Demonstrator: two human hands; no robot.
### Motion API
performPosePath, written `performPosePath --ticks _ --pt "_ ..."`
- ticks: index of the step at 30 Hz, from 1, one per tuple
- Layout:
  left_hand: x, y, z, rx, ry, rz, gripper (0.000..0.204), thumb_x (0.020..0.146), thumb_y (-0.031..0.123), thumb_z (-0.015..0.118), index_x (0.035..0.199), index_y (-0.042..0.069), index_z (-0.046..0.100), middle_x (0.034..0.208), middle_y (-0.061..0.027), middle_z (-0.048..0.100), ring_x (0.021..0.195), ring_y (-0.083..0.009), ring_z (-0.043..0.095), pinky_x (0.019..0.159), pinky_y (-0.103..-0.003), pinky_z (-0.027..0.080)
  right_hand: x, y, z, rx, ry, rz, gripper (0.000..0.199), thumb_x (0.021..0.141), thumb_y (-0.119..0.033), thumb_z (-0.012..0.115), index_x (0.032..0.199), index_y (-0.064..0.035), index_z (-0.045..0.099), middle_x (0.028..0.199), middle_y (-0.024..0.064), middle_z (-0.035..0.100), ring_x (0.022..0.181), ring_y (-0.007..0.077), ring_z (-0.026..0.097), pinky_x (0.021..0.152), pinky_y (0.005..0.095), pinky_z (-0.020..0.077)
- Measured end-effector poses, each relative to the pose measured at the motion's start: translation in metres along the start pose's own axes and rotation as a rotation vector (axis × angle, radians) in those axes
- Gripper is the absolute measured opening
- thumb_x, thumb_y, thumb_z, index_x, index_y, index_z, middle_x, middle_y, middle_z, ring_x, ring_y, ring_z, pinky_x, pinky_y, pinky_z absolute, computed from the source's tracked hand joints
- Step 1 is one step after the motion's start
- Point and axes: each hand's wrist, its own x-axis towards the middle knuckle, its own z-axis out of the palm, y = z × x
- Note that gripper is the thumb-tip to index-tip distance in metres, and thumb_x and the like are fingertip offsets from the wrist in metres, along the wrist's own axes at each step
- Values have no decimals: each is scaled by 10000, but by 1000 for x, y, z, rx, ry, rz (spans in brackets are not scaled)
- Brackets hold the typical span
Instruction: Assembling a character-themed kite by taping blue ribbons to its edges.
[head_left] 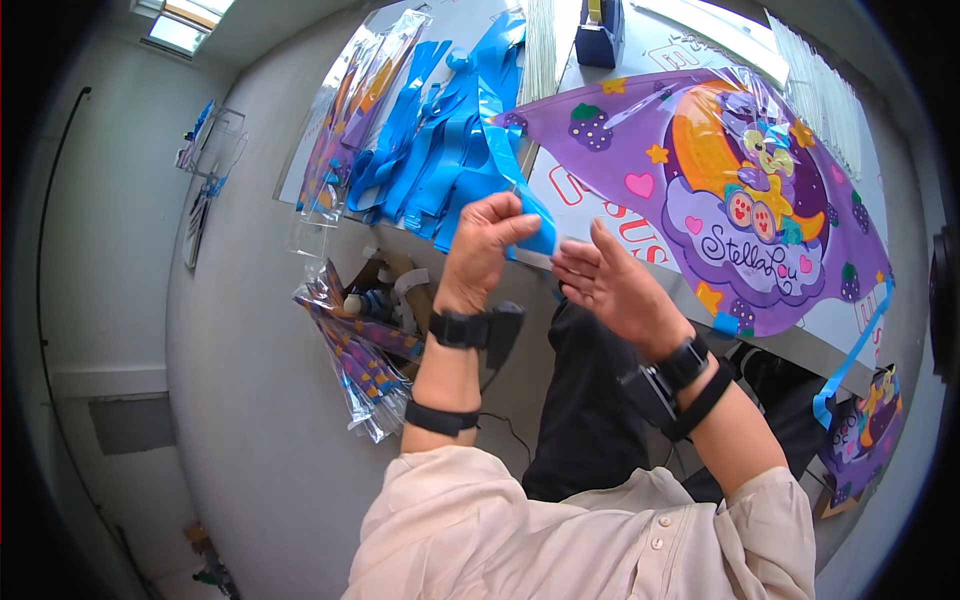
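My left hand (487, 245) is closed at the near edge of a pile of glossy blue strips (430, 160). A blue strip (541, 230) passes from the pile behind its thumb and folds down between my hands. My right hand (620, 290) is open, fingers stretched toward that strip's lower end; whether the fingertips touch it I cannot tell. To the right a purple triangular kite (640, 150), printed with a cartoon figure on a moon, lies spread on the table. Blue pieces sit at its lower edge, and a blue strip (855, 350) hangs from its right corner.
Clear packages with purple and orange prints (365, 95) lie at the table's far left. More wrapped packages (365, 370) are below the table edge. Bundles of thin white rods (820, 95) and a dark blue block (600, 38) stand at the back. Another purple printed piece (865, 430) hangs at right.
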Motion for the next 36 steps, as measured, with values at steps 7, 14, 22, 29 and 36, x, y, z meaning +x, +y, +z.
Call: performPosePath --ticks 7,14,22,29,36 --pt "-88 9 95 75 -322 -270 92 732 37 701 709 23 613 714 3 598 660 -71 534 611 -233 425 7 -35 15 240 -150 -131 552 822 -6 629 1296 43 350 1201 286 501 1038 302 585 881 352 531" --pt "-127 -41 136 486 -991 -228 156 681 84 719 666 -11 596 782 -98 574 785 -235 546 694 -328 432 -33 -75 -6 119 -189 -367 478 884 32 486 1345 -11 369 978 203 595 786 178 635 609 207 562" --pt "-52 -81 112 441 -26 16 589 705 77 723 1240 14 484 1110 -151 537 984 -279 547 864 -364 460 -131 -87 -26 -102 -183 -505 449 889 47 425 1334 -2 421 735 52 545 537 35 452 432 135 378" --pt "20 -80 82 1345 -522 201 337 602 58 773 893 72 603 1004 -116 584 889 -283 573 729 -384 457 -201 -47 -63 120 -122 -505 465 916 20 420 1372 -31 353 860 72 601 518 33 465 434 144 405" --pt "86 -27 -1 1252 511 599 96 735 9 578 827 7 604 777 -183 624 764 -361 608 698 -439 480 -235 -13 -79 282 125 -436 287 904 -20 510 1189 10 528 1056 182 613 609 117 573 494 194 499"
